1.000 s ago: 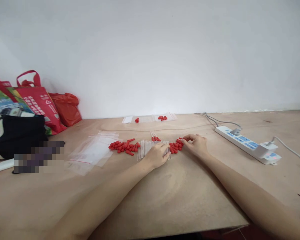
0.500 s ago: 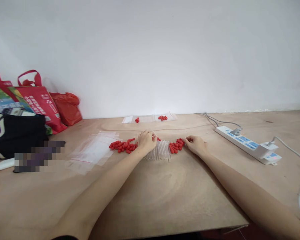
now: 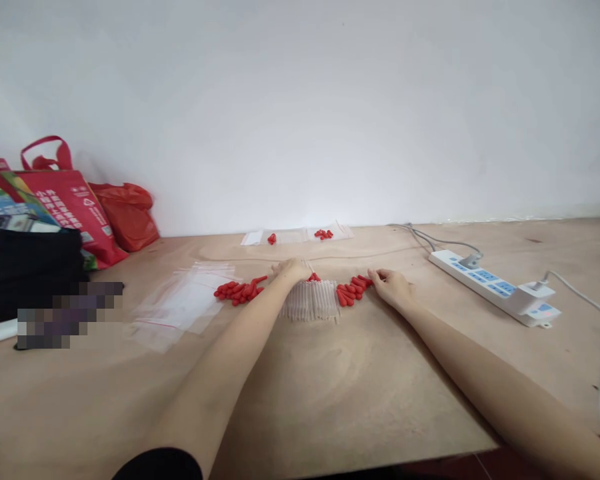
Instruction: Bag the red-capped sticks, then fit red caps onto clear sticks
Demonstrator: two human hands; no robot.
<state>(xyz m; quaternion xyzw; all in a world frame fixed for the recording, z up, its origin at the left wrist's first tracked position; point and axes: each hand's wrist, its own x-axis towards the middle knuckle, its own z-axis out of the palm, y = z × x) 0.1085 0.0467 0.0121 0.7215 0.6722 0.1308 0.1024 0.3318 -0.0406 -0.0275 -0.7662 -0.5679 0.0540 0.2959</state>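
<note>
A row of thin clear tubes, apparently glass, lies side by side in the middle of the table. My left hand is over the far left end of this row; the back of the hand hides most of its fingers. To the left lies a pile of red rubber bulbs with narrow necks. A smaller pile of red rubber bulbs sits right of the tubes. At its right edge my right hand is closed, thumb and fingers pinching a red rubber bulb. More red bulbs show behind the tubes.
Clear zip bags lie fanned out at left. Small bags with red pieces rest by the wall. A white power strip with cables is at right. Shopping bags and a black bag stand far left.
My left hand has shifted slightly left and away from me, uncovering more of the tubes. My right hand stays by the right pile. The view has shifted slightly.
</note>
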